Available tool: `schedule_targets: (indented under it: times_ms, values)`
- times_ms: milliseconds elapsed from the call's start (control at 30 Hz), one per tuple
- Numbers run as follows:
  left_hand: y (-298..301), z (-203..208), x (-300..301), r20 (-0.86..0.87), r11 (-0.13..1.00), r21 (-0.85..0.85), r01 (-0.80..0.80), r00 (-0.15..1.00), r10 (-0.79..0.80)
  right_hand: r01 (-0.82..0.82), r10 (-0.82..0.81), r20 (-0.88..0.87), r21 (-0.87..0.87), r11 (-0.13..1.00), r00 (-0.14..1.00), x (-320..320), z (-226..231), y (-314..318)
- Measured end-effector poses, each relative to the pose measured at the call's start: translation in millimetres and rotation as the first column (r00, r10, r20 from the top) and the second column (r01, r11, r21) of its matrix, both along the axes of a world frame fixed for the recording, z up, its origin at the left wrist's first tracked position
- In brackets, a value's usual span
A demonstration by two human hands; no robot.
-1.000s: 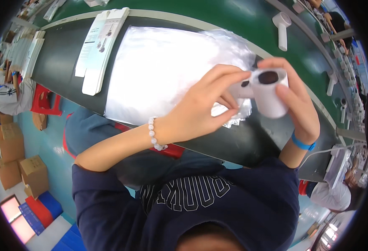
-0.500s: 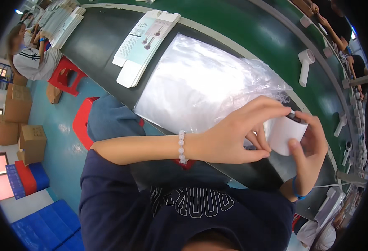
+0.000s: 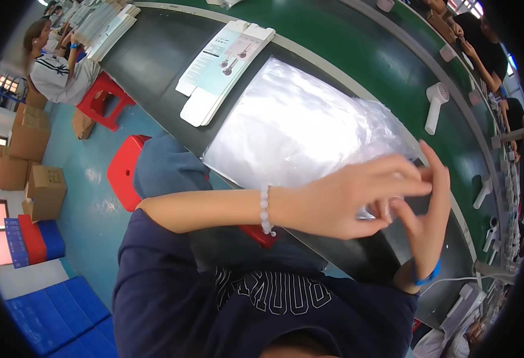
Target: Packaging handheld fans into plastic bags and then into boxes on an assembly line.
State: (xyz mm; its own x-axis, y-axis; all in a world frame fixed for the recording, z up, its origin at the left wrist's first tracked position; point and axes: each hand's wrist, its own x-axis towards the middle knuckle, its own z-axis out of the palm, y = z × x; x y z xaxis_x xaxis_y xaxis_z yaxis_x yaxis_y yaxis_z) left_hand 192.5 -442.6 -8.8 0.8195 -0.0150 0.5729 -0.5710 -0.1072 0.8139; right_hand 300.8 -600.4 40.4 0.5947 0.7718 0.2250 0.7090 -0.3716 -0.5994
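My left hand [image 3: 351, 200], with a pale bead bracelet [image 3: 265, 209] at its wrist, reaches right over the table. Its fingers are bent and partly blurred, the lower ones curled in toward the thumb; whatever they may hold is hidden. My right hand [image 3: 429, 206] meets it at the fingertips, its thumb and raised finger spread apart, and nothing shows in it. A blue band [image 3: 427, 273] circles the right wrist. Beneath and beyond the left hand lies a stack of clear plastic bags [image 3: 291, 119], crumpled at its right end.
Flat printed cartons [image 3: 223, 74] lie left of the bags on the dark table [image 3: 148, 53]. Beyond runs a green conveyor belt [image 3: 357, 42] carrying white handheld fans [image 3: 436, 107]. Red stools [image 3: 124, 170] and cardboard boxes [image 3: 46, 191] stand at left. Other people [image 3: 59, 77] sit nearby.
The white cylinder held in my right hand is no longer visible. My right hand has shifted left, its fingers straighter, against my left fingertips. The whole view has shifted slightly.
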Motion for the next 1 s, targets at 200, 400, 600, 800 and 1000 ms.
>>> schedule_targets:
  times_ms: [200,400,600,800,1000]
  values:
    - [27.7,6.5,8.8,-0.095,0.897,-0.435,0.081,0.986,-0.135,-0.685,0.587,-0.766,0.281,0.672,0.262,101.3,-42.6,36.7]
    - [37.9,10.3,11.6,-0.051,0.865,-0.48,0.147,0.98,-0.194,-0.926,0.728,-0.645,0.083,0.369,0.232,98.0,-63.4,83.9]
    - [77.7,27.8,4.4,-0.041,0.827,-0.559,0.061,0.994,-0.1,-0.757,0.741,-0.629,0.36,0.546,0.235,82.4,-65.3,120.8]
    - [136.9,29.2,7.6,-0.119,0.907,-0.327,-0.266,0.963,0.24,-0.271,0.73,-0.603,0.68,0.681,0.322,68.3,-63.5,158.8]
    - [241.1,-19.0,-40.6,0.108,-0.065,0.984,-0.165,0.267,0.958,0.118,0.722,-0.649,0.758,0.642,0.241,124.5,-45.7,210.1]
